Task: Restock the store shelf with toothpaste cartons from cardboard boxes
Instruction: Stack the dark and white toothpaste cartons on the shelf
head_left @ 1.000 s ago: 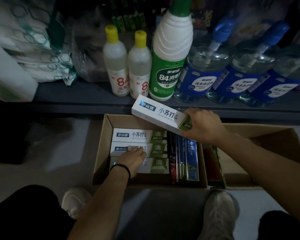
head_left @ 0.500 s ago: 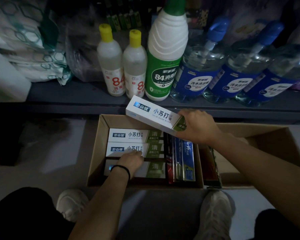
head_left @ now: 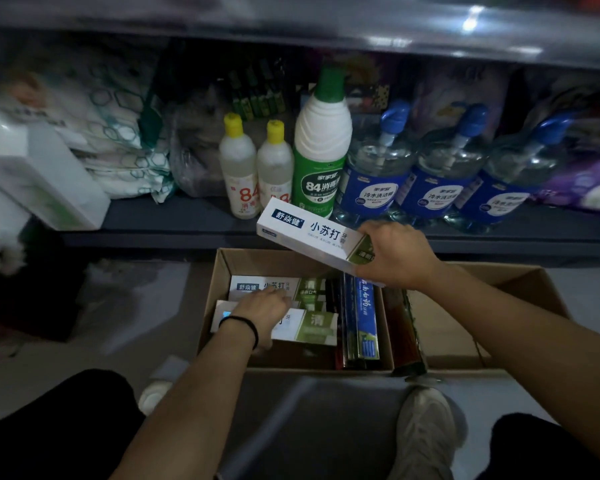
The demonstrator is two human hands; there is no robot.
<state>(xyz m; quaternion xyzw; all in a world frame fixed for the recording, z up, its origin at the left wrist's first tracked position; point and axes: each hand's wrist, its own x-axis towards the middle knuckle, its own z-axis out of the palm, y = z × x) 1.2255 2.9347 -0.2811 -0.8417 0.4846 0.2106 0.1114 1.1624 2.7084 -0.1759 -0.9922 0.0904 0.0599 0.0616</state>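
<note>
Right hand (head_left: 394, 256) is gripping a white toothpaste carton (head_left: 309, 233) at 12 o'clock above my cardboard box (head_left: 219, 282). Left hand (head_left: 264, 311) is lifting another carton (head_left: 309, 327) inside, fingers curled around it.

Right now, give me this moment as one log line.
right hand: holds toothpaste carton above cardboard box | left hand: grips another carton inside | shelf: none placed

The left hand (head_left: 262, 311) covers the middle of a toothpaste carton (head_left: 309, 327) in the cardboard box (head_left: 219, 292), hiding most of its print; whether the fingers curl under it cannot be told. The right hand (head_left: 394, 254) hides the green end of the raised carton (head_left: 309, 230). Shelf goods at far left (head_left: 42, 174) are motion-blurred. Both forearms run off the bottom edge.
</note>
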